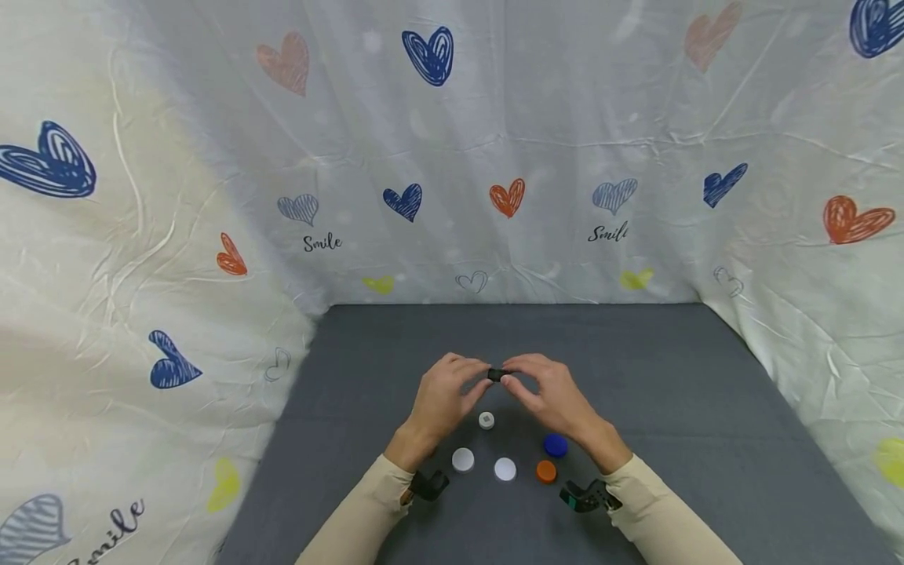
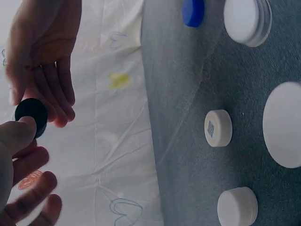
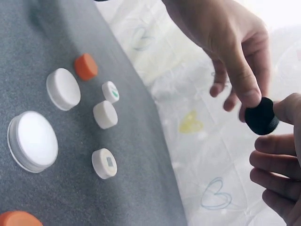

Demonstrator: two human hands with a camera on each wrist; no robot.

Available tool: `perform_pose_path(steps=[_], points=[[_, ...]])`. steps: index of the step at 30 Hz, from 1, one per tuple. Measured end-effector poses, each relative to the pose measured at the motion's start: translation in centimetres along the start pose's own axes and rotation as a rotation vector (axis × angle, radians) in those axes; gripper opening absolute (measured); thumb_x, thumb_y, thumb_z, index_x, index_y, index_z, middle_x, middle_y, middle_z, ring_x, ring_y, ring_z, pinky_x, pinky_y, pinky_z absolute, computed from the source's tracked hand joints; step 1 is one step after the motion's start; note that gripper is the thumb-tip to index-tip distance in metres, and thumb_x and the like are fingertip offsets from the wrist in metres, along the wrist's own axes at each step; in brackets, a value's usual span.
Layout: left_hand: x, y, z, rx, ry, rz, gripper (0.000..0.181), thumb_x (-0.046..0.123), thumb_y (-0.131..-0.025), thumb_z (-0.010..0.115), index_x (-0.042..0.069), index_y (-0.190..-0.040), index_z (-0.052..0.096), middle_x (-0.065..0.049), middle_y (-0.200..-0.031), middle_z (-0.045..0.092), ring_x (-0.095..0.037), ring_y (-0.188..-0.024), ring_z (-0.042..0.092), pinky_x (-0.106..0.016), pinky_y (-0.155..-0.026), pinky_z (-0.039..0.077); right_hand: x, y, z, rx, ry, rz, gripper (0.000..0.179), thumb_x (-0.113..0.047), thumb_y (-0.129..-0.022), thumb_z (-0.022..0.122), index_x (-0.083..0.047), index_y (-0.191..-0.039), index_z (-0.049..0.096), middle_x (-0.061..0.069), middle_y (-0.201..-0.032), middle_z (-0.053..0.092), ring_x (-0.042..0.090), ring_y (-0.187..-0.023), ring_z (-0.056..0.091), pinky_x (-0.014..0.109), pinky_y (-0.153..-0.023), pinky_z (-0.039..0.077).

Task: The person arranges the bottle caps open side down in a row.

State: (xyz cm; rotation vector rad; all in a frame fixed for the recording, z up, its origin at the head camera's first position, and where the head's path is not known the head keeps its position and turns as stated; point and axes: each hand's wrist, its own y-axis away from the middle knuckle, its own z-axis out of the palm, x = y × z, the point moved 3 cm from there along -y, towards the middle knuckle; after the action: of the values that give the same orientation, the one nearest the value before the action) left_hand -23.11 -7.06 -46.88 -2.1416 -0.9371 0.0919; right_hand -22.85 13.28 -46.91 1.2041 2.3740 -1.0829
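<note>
A small round black bottle cap [image 1: 497,374] with a ridged side is held up above the table between both hands. My left hand [image 1: 439,399] pinches it with thumb and fingertips from the left. From the right, my right hand [image 1: 558,399] pinches the same cap with thumb and index finger. In the left wrist view the black cap [image 2: 32,115] has the left thumb flat against its face. The right wrist view shows the black cap [image 3: 261,116] between the two thumbs, and the other right fingers are spread below it.
On the grey table [image 1: 395,337] below the hands lie a small white cap with a square mark [image 1: 486,421], a white cap [image 1: 462,460], another white cap [image 1: 504,469], a blue cap [image 1: 555,445] and an orange cap [image 1: 546,471]. Heart-printed cloth [image 1: 452,141] hangs around the table.
</note>
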Motion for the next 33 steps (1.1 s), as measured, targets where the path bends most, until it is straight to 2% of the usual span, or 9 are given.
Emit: perform_pose_path(steps=[7,11,15,19,23,26,33], points=[[-0.7,0.3,0.5,-0.073,0.088,-0.192,0.02,0.031,-0.09,0.077,0.016,-0.103,0.078,0.003,-0.094,0.076,-0.011,-0.081,0.065,-0.029,-0.069,0.055,0.4,0.0,-0.6,0.06,0.059,-0.089,0.033,-0.025,-0.088,0.078,-0.015,-0.119,0.072,0.003,-0.117,0.071,0.02,-0.111,0.066,0.044,-0.089,0.056],[-0.9,0.3,0.8,-0.134,0.208,-0.29,0.017,0.028,-0.09,0.076,0.014,-0.098,0.079,0.003,-0.09,0.076,-0.013,-0.076,0.068,-0.031,-0.068,0.057,0.5,0.1,-0.4,0.052,0.069,-0.156,0.043,-0.017,-0.081,0.084,-0.013,-0.122,0.071,0.004,-0.118,0.07,0.022,-0.112,0.065,0.045,-0.09,0.056],[-0.9,0.3,1.0,-0.217,0.341,-0.362,0.017,0.029,-0.093,0.073,0.014,-0.097,0.078,0.002,-0.088,0.076,-0.013,-0.071,0.069,-0.027,-0.063,0.058,0.3,0.2,0.1,0.03,0.059,-0.214,0.046,-0.012,-0.078,0.086,-0.009,-0.122,0.071,0.004,-0.119,0.069,0.022,-0.112,0.065,0.043,-0.089,0.056],[-0.9,0.4,1.3,-0.279,0.414,-0.397,0.018,0.03,-0.094,0.07,0.014,-0.098,0.078,0.001,-0.087,0.076,-0.013,-0.068,0.07,-0.019,-0.059,0.054,0.4,0.3,0.5,0.021,0.077,-0.226,0.04,-0.014,-0.081,0.084,-0.01,-0.119,0.072,0.003,-0.119,0.069,0.02,-0.112,0.064,0.04,-0.091,0.056],[-0.8,0.3,1.6,-0.313,0.435,-0.396,0.021,0.031,-0.095,0.068,0.014,-0.103,0.078,0.001,-0.09,0.076,-0.013,-0.072,0.071,-0.019,-0.061,0.054,0.6,0.6,0.4,0.018,0.101,-0.195,0.037,-0.02,-0.084,0.082,-0.012,-0.119,0.072,0.002,-0.119,0.069,0.019,-0.112,0.064,0.04,-0.091,0.056],[-0.7,0.2,1.7,-0.315,0.413,-0.353,0.022,0.031,-0.095,0.068,0.015,-0.108,0.077,0.002,-0.094,0.076,-0.012,-0.078,0.071,-0.022,-0.066,0.056,0.7,0.7,0.1,0.027,0.103,-0.17,0.035,-0.022,-0.085,0.081,-0.012,-0.118,0.073,0.002,-0.118,0.069,0.019,-0.112,0.064,0.041,-0.09,0.056],[0.2,-0.4,2.1,-0.217,0.209,-0.188,0.027,0.028,-0.09,0.077,0.014,-0.112,0.076,-0.001,-0.104,0.076,-0.014,-0.085,0.07,-0.026,-0.07,0.056,1.3,1.2,-0.5,0.057,0.115,-0.143,0.032,-0.021,-0.083,0.083,-0.011,-0.113,0.074,0.003,-0.115,0.07,0.021,-0.108,0.065,0.044,-0.088,0.056]])
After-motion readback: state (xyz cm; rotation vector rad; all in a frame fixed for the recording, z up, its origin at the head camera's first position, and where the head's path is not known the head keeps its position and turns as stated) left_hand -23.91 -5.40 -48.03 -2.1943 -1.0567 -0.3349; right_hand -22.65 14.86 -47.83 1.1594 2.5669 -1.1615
